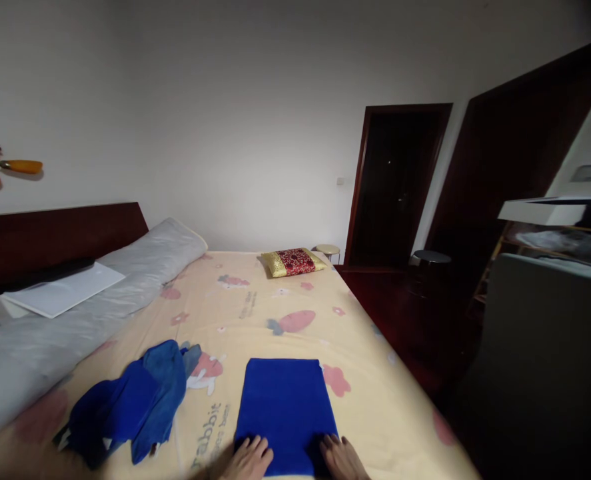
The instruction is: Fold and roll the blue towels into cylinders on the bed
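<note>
A blue towel (286, 407), folded into a flat rectangle, lies in front of me on the patterned bedsheet (355, 347). My left hand (251, 457) is at its near left edge, fingers bent over the cloth. At the near right edge, my right hand (342, 457) has its fingers curled on the towel in the same way. Both thumbs are partly hidden. To the left lies a crumpled heap of blue cloths (140, 400), dark and lighter blue, with small white tags showing, apart from both hands.
A long grey bolster (150, 260) runs along the headboard (65, 230), with a white flat panel (68, 290) on it. A gold and red cushion (294, 262) sits at the bed's far edge. Stools (431, 257), a dark door (398, 190) and a cluttered shelf (545, 213) stand beyond.
</note>
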A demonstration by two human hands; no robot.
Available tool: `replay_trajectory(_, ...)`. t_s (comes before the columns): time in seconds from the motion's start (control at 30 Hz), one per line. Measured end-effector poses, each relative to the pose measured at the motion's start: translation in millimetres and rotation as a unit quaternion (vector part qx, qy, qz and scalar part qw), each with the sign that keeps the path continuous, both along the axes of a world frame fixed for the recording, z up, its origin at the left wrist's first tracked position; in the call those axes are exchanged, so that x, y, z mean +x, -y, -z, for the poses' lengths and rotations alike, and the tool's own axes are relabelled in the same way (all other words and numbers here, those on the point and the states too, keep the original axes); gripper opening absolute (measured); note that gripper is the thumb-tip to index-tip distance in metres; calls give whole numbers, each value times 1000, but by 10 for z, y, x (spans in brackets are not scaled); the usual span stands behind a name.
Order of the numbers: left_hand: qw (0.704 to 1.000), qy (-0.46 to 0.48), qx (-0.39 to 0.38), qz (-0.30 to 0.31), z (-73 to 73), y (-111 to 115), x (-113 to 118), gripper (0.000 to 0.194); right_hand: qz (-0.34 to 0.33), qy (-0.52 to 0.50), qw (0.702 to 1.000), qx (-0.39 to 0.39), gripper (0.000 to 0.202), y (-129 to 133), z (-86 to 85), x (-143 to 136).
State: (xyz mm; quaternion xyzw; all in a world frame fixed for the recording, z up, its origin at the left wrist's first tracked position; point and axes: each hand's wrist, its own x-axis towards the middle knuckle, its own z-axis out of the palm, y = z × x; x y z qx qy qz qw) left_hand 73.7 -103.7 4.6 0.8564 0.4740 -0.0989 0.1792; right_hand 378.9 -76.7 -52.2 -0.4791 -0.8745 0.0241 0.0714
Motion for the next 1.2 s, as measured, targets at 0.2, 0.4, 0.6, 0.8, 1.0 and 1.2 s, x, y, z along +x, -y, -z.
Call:
replay_trajectory(0.2, 999, -18, 10, -35, 40, -71, -159, 64, 45, 58, 995, -66, 39, -19, -101, -74)
replay_trajectory(0.4, 996, 38, 58, -64, 19, -79, -319, 47, 66, 54, 993, -87, 40, 7, -198, -72)
replay_trajectory(0.6, 994, 27, 42, -96, -215, -28, -259, 45, 70, 45, 994, -75, 43, 4, -209, -74)
replay_trajectory(0.8, 999, 39, 21, 7, -50, 44, 99, 58, -42, 11, 998, -50, 51, 115, -152, -284)
replay_trajectory(1.0, 991, 95, -1, 97, 157, 100, 250, 53, -189, -58, 979, 53, 49, 233, -92, -418)
replay_trajectory(1.2, 992, 78, 90, 50, -78, 21, -279, 50, -57, -33, 988, -139, 66, 180, -543, -72)
